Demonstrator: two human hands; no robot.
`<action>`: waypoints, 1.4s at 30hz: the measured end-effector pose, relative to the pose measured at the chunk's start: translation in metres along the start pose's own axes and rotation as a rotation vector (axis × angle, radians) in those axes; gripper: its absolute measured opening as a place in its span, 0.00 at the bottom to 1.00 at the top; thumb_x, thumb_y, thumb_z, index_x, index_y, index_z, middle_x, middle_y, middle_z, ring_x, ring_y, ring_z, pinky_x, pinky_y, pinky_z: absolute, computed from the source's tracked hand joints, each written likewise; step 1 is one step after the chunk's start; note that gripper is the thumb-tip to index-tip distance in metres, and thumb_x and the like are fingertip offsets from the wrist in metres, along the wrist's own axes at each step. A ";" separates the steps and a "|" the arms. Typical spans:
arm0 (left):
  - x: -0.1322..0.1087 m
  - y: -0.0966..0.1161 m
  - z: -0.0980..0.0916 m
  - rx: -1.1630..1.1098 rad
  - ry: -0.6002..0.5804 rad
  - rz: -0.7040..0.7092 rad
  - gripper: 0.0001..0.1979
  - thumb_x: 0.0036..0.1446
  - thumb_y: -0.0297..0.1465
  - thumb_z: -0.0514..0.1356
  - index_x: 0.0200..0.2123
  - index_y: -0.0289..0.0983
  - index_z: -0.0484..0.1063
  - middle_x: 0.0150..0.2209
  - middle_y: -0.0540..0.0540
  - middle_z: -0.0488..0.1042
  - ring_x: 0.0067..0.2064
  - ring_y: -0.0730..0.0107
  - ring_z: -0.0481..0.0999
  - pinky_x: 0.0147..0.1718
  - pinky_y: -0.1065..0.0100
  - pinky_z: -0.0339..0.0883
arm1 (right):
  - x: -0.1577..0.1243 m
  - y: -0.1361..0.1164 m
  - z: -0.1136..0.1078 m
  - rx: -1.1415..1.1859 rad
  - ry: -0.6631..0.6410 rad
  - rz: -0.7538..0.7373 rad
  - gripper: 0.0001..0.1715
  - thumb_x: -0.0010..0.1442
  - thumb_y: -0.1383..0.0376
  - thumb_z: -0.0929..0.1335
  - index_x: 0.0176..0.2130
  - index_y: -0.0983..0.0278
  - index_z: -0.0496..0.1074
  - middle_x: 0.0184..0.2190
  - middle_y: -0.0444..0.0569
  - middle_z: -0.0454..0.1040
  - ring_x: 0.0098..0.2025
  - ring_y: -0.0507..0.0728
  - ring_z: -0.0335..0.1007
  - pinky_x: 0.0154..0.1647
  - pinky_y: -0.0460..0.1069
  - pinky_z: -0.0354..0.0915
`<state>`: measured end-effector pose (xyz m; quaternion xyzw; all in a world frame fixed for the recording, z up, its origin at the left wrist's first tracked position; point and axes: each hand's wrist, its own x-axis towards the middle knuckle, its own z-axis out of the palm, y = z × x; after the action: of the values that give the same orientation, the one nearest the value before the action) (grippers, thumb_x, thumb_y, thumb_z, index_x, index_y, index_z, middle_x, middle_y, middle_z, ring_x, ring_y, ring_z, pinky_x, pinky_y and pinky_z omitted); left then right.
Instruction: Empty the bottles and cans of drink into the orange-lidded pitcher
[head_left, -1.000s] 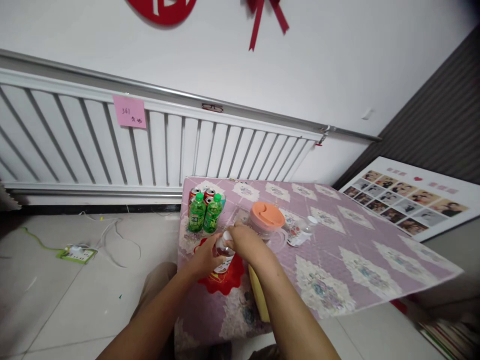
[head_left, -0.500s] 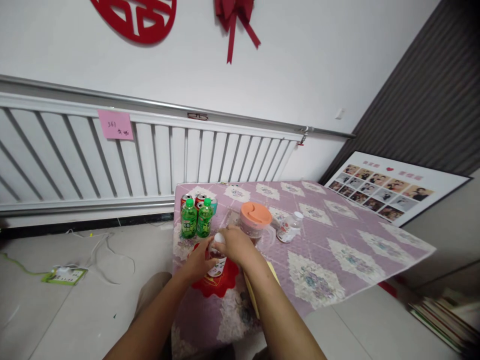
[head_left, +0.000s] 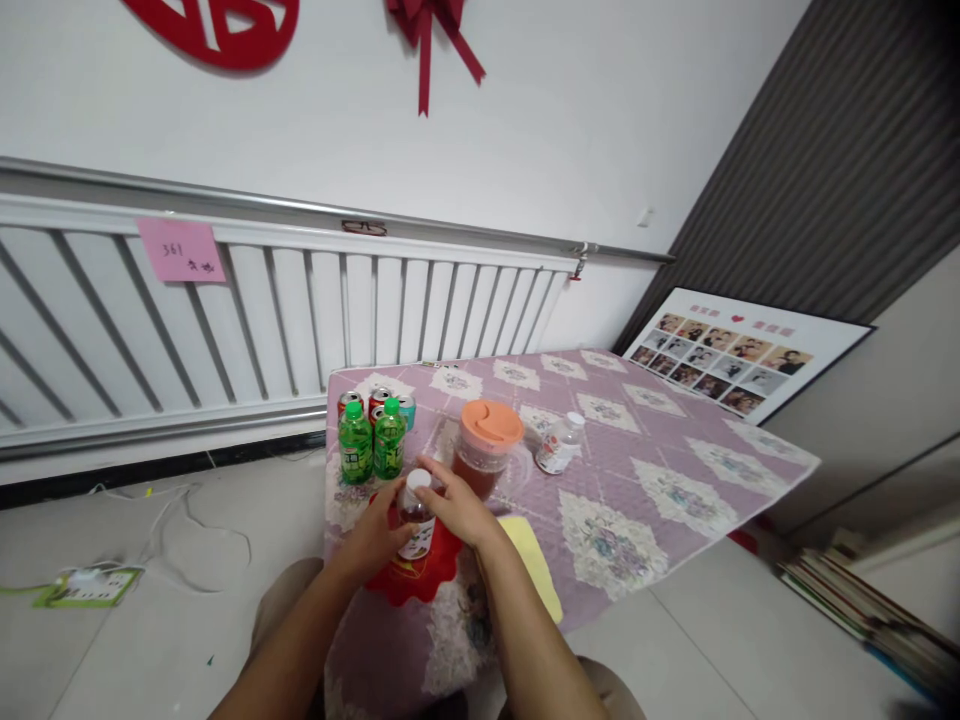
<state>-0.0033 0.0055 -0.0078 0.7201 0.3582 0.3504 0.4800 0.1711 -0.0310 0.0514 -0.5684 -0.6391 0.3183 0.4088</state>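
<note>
A clear bottle (head_left: pixel 421 540) with a white cap (head_left: pixel 418 480), a printed label and reddish-brown liquid stands upright over a red scalloped mat (head_left: pixel 439 570). My left hand (head_left: pixel 375 535) is wrapped round the bottle's left side, thumb across the front. My right hand (head_left: pixel 457 505) is at the cap from the right, its thumb in front and fingers reaching behind; the exact contact is partly hidden. Just beyond the right hand is a clear pitcher (head_left: pixel 476 475) of reddish-brown liquid with an orange lid (head_left: pixel 491 425).
Two green bottles (head_left: pixel 355 448) stand at the left before several drink cans (head_left: pixel 380 400). Another white-capped bottle (head_left: pixel 561 445), clear with a label, is right of the pitcher. A yellow cloth (head_left: pixel 532 565) lies by my right forearm. A radiator (head_left: pixel 360 300) runs behind the flowered tablecloth (head_left: pixel 525 510).
The view has shifted, with the scene sliding left. My right hand has moved off the top of the cap towards its right side, showing more of the cap. My left hand still holds the bottle.
</note>
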 end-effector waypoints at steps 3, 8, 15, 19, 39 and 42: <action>0.000 -0.002 0.000 -0.005 0.007 -0.002 0.36 0.49 0.24 0.62 0.63 0.38 0.62 0.63 0.39 0.67 0.64 0.53 0.66 0.66 0.50 0.56 | 0.000 0.000 0.002 0.065 -0.018 0.012 0.26 0.61 0.58 0.67 0.57 0.61 0.71 0.50 0.49 0.78 0.48 0.58 0.75 0.50 0.53 0.70; 0.002 -0.002 -0.001 -0.001 0.006 0.007 0.35 0.48 0.23 0.63 0.62 0.38 0.63 0.62 0.39 0.68 0.64 0.53 0.66 0.66 0.50 0.56 | 0.000 -0.001 0.011 0.104 0.077 0.034 0.23 0.58 0.59 0.68 0.53 0.61 0.72 0.49 0.48 0.77 0.48 0.58 0.74 0.51 0.52 0.68; 0.004 0.002 -0.002 -0.010 -0.013 -0.003 0.35 0.49 0.24 0.65 0.61 0.38 0.63 0.62 0.39 0.68 0.63 0.54 0.68 0.64 0.52 0.58 | -0.004 -0.012 0.034 0.075 0.316 0.194 0.20 0.51 0.59 0.70 0.45 0.61 0.69 0.43 0.50 0.76 0.45 0.60 0.73 0.49 0.53 0.68; 0.004 -0.001 -0.001 -0.024 -0.006 0.021 0.34 0.50 0.24 0.65 0.61 0.38 0.63 0.62 0.39 0.68 0.64 0.55 0.67 0.65 0.52 0.56 | -0.003 -0.020 0.044 0.045 0.397 0.277 0.22 0.50 0.56 0.71 0.43 0.60 0.64 0.39 0.49 0.76 0.41 0.60 0.74 0.44 0.54 0.69; 0.003 0.001 -0.001 -0.030 -0.003 -0.016 0.36 0.48 0.24 0.67 0.62 0.38 0.63 0.62 0.39 0.69 0.62 0.54 0.68 0.64 0.52 0.58 | -0.017 0.010 0.030 0.072 0.417 0.086 0.22 0.65 0.52 0.61 0.47 0.63 0.73 0.55 0.58 0.74 0.59 0.61 0.68 0.63 0.57 0.61; 0.004 0.000 -0.001 -0.049 -0.009 -0.004 0.37 0.48 0.23 0.66 0.62 0.38 0.62 0.62 0.39 0.68 0.62 0.55 0.68 0.64 0.53 0.58 | -0.015 0.016 0.030 0.087 0.452 0.113 0.27 0.66 0.50 0.60 0.52 0.65 0.70 0.57 0.61 0.72 0.58 0.62 0.69 0.61 0.58 0.63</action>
<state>-0.0024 0.0091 -0.0074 0.7088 0.3488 0.3550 0.5000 0.1521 -0.0415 0.0206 -0.6418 -0.4843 0.2326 0.5472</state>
